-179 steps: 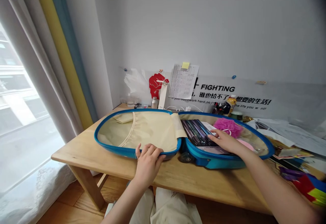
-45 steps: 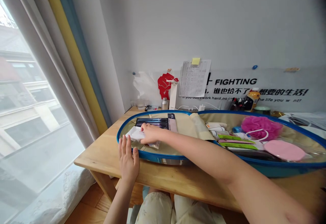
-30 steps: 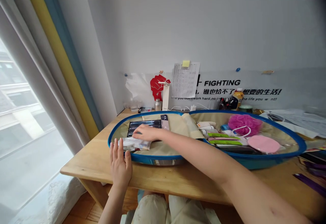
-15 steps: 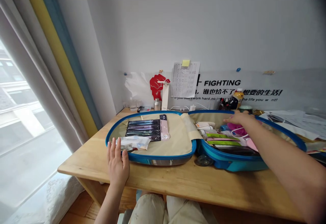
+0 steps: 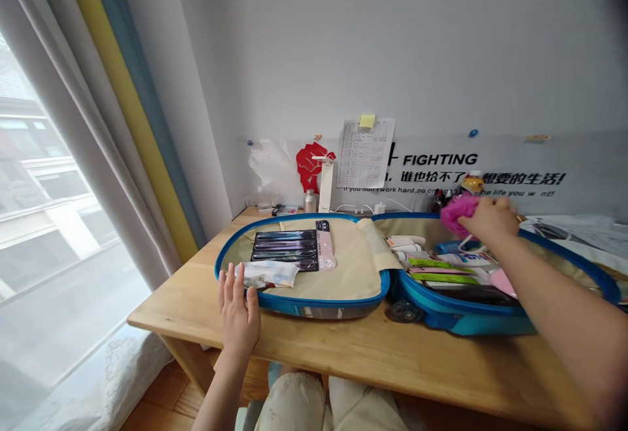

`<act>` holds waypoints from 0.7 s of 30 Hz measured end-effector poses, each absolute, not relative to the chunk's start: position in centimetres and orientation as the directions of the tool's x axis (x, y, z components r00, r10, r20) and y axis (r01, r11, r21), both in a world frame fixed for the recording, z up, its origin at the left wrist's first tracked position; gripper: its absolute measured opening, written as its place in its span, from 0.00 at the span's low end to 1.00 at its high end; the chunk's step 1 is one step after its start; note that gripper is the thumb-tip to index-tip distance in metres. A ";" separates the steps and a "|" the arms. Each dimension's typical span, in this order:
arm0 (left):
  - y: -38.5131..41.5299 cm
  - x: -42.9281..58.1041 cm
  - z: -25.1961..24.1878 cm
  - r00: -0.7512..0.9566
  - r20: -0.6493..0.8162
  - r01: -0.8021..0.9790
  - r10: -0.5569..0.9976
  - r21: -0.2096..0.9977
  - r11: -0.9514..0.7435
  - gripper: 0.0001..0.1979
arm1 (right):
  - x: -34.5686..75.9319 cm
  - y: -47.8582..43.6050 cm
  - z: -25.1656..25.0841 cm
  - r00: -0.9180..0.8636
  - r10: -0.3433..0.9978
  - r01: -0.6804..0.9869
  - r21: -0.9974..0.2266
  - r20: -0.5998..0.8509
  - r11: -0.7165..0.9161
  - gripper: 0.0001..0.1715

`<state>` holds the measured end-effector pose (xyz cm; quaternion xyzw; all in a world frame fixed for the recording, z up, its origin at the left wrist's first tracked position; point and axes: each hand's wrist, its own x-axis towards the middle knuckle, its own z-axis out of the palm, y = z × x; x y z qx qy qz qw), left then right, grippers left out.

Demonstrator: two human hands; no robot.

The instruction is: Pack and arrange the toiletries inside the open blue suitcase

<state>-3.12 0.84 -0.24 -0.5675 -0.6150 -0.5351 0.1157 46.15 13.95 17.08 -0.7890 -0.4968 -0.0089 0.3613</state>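
A blue suitcase [image 5: 314,302] lies spread open on the wooden table. Over its right half, my right hand [image 5: 490,222] is closed around a pink bath puff [image 5: 458,215] with a white cord hanging below it. Under that hand are a toothpaste tube [image 5: 467,258], green packets [image 5: 441,271] and white tubes [image 5: 406,248]. My left hand [image 5: 239,313] is open, fingers stretched, against the front left rim of the other half. Just beyond its fingertips sits a white plastic packet [image 5: 269,274]. Behind that packet lies a pack of toothbrushes [image 5: 284,249].
Along the wall stand a metal bottle [image 5: 309,201], a white upright stand [image 5: 326,186] and a yellow-labelled bottle [image 5: 471,184]. Papers [image 5: 579,235] lie at the right. A suitcase wheel [image 5: 405,311] rests near the table's front edge. Curtains [image 5: 142,123] hang at the left.
My right hand has lifted the pink bath puff up out of the suitcase's right half, uncovering the toothpaste tube. My left hand stays at the rim. The view has shifted slightly left.
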 end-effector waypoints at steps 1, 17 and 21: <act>0.9 -3.1 -0.2 -0.332 0.748 0.818 0.575 0.531 -0.220 0.27 | 44.6 13.9 17.9 0.453 0.795 0.819 -0.540 0.403 -0.193 0.44; 0.9 -3.0 -0.1 -0.319 0.759 0.821 0.567 0.520 -0.233 0.27 | 7.4 13.8 13.3 -0.495 0.796 0.675 -0.422 0.348 0.605 0.27; 0.9 -3.0 0.0 -0.314 0.761 0.827 0.567 0.512 -0.230 0.27 | 5.3 13.4 12.0 -0.590 0.762 0.651 -0.400 0.268 0.645 0.29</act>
